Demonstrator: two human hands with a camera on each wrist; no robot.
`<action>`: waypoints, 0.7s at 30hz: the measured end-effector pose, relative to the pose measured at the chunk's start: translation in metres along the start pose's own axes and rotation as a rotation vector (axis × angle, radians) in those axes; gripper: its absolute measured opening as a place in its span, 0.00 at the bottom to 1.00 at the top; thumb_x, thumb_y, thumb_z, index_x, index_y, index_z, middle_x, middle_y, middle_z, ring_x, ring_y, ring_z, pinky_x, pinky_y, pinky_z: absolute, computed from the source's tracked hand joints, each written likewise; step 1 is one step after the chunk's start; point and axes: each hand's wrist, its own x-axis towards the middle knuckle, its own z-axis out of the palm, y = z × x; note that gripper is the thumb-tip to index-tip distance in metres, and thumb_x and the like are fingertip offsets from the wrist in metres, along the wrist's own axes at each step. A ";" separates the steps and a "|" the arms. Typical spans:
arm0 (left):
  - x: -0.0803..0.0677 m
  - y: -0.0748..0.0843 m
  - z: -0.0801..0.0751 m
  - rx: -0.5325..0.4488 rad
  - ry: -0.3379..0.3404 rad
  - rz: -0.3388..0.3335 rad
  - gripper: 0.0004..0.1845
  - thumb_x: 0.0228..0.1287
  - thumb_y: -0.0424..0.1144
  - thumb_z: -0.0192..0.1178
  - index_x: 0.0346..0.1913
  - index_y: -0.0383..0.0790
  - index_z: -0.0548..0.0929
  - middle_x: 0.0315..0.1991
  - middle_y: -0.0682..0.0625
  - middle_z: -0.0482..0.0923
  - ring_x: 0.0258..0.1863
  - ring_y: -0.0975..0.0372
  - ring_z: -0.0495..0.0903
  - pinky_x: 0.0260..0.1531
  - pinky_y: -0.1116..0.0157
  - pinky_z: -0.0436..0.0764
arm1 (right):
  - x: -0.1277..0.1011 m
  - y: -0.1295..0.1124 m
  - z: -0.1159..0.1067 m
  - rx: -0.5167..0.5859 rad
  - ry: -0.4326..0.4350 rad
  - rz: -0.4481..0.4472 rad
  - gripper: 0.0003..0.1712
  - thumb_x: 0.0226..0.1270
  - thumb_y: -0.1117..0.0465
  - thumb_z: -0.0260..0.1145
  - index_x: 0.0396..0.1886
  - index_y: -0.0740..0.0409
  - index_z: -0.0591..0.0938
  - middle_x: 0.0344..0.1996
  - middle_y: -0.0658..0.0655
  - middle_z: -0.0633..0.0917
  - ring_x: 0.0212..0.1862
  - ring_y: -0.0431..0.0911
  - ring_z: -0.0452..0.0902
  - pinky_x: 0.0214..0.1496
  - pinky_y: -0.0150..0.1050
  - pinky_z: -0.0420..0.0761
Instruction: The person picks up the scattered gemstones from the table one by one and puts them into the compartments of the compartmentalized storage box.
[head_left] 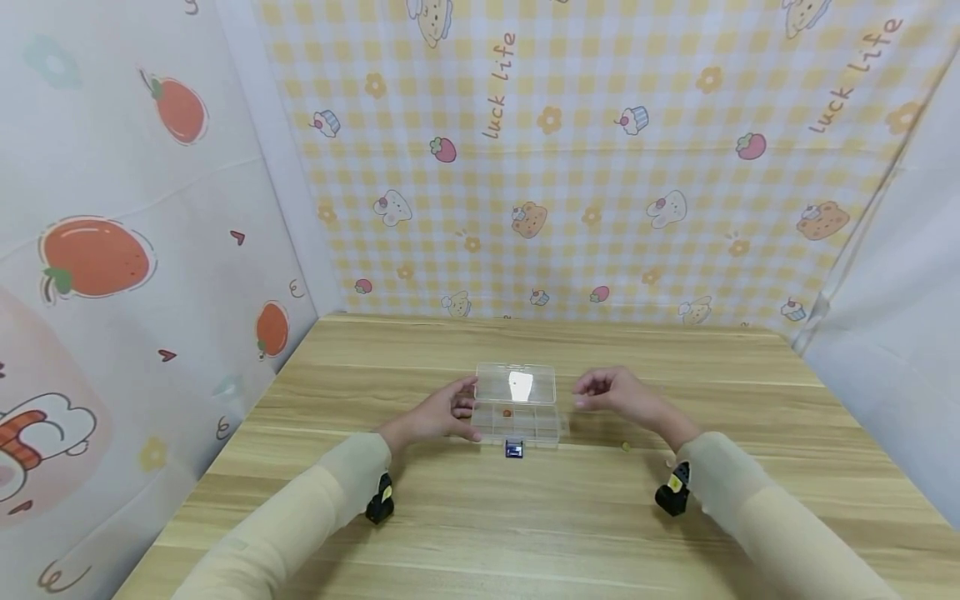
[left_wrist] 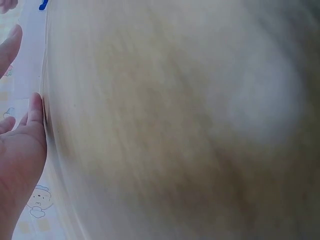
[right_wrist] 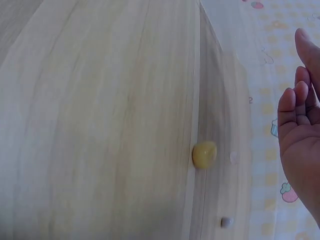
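Observation:
A clear plastic compartment box [head_left: 517, 408] lies in the middle of the wooden table [head_left: 525, 533], with an orange bead [head_left: 507, 412] in one cell and a blue clasp [head_left: 513, 450] at its near edge. My left hand [head_left: 467, 410] holds the box's left end, fingers at the far corner and thumb at the near one. In the blurred left wrist view the left hand [left_wrist: 22, 145] touches the box's edge [left_wrist: 31, 60]. My right hand [head_left: 587, 398] hovers just right of the box, fingers loosely curled, holding nothing. A yellow bead [right_wrist: 204, 154] lies on the table near the right hand [right_wrist: 300, 125].
The yellow bead [head_left: 626, 447] sits right of the box in the head view. Two smaller pale beads [right_wrist: 226, 222] lie close to it. Patterned cloth walls [head_left: 570, 167] enclose the table at the back and on both sides.

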 end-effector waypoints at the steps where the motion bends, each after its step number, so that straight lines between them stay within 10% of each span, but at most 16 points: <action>1: 0.000 0.000 0.000 -0.001 0.000 -0.001 0.56 0.46 0.24 0.74 0.76 0.37 0.51 0.69 0.37 0.61 0.62 0.46 0.69 0.61 0.57 0.73 | 0.001 -0.001 0.002 0.002 0.001 0.000 0.15 0.59 0.65 0.72 0.43 0.69 0.82 0.38 0.58 0.81 0.38 0.49 0.74 0.39 0.38 0.79; 21: 0.000 -0.001 -0.001 -0.006 0.007 -0.007 0.56 0.46 0.25 0.75 0.76 0.38 0.52 0.68 0.38 0.63 0.61 0.47 0.70 0.60 0.59 0.74 | 0.035 -0.014 0.033 -0.096 -0.016 -0.075 0.08 0.55 0.67 0.75 0.36 0.60 0.86 0.36 0.55 0.84 0.35 0.47 0.72 0.34 0.32 0.74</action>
